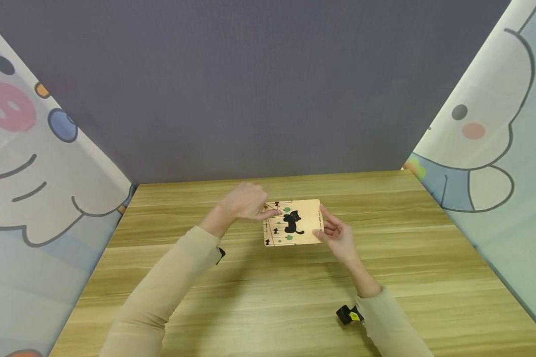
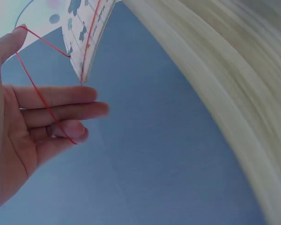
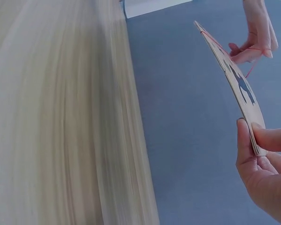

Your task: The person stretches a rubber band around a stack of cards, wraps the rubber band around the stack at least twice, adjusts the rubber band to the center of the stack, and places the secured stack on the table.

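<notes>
Right hand [image 1: 341,242] pinches one booklet [image 1: 310,213] — left hand [image 1: 246,202] stretches one red cord [image 2: 35,87].

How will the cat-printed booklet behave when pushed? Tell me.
The cat-printed booklet is probably fairly stiff: gripped at one end by the right hand, it juts out with little bend. It's likely light, since its edge looks thin. Pushed, it might tug against the red cord stretched to the left hand.

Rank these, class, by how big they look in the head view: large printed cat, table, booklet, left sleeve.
1. Table
2. Left sleeve
3. Booklet
4. Large printed cat
</notes>
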Available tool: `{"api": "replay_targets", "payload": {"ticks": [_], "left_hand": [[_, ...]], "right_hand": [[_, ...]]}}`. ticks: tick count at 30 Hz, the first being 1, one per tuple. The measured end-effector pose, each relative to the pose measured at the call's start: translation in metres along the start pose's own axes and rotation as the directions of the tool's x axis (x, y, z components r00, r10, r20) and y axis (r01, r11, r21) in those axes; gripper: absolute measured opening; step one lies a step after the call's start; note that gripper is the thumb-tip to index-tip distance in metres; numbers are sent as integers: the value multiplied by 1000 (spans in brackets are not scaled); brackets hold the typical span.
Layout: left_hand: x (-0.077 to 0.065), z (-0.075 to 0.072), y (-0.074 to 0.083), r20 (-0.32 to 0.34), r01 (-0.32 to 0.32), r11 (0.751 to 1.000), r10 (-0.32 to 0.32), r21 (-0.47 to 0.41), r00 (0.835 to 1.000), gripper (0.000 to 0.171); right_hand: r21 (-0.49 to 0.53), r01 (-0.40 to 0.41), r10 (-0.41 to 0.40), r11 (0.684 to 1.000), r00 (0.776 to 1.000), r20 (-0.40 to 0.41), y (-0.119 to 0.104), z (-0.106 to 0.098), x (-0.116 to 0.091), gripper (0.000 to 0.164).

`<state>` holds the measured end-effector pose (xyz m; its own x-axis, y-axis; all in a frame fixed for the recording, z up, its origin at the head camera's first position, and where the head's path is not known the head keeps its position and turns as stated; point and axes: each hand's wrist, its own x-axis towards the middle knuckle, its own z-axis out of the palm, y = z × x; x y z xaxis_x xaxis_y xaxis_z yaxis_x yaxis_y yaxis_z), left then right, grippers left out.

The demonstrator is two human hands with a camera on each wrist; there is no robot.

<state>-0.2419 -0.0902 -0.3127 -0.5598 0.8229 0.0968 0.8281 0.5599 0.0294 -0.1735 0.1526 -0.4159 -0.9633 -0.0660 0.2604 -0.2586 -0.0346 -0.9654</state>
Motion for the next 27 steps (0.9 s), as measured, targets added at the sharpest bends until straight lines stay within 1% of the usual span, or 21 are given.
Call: {"api": "replay_targets", "payload": {"ticks": [2, 4, 7, 8, 9, 12, 16, 21, 25, 27], "left_hand": [[-2, 1, 0, -44, 4, 999, -6, -33, 999, 51], [-4, 4, -1, -72, 21, 997, -26, -77, 997, 49], [-7, 9, 0, -135, 38, 993, -53, -113, 989, 44], [-8, 11, 1, -146, 48, 992, -65, -119, 987, 45], [-9, 12, 2, -158, 57, 991, -76, -124, 984, 47], [-12, 16, 6, -203, 84, 988, -110, -131, 973, 62], [-13, 22, 11, -235, 111, 975, -155, -191, 960, 69], [-13, 25, 18, -274, 155, 957, -222, -245, 936, 72], [-15, 27, 22, -293, 185, 942, -267, -280, 918, 74], [-16, 29, 25, -297, 202, 929, -296, -310, 908, 74]], "right_hand": [[10, -13, 13, 1000, 1000, -8, -2, -1, 0, 64], [12, -17, 17, 1000, 1000, -14, -3, -2, -1, 64], [18, -11, 12, 1000, 1000, -23, -3, -1, -2, 64], [21, -9, 10, 1000, 1000, -28, -3, 0, -3, 64], [27, -9, 10, 1000, 999, -38, -3, 0, -3, 64], [51, -10, 13, 999, 997, -70, -3, 2, -4, 65], [81, 6, 3, 997, 994, -110, -3, 5, -6, 66], [124, 43, -25, 991, 990, -141, -5, 9, -8, 66], [160, 48, -24, 986, 989, -149, -5, 11, -10, 67], [178, 41, -14, 983, 989, -147, -6, 12, -10, 68]]}}
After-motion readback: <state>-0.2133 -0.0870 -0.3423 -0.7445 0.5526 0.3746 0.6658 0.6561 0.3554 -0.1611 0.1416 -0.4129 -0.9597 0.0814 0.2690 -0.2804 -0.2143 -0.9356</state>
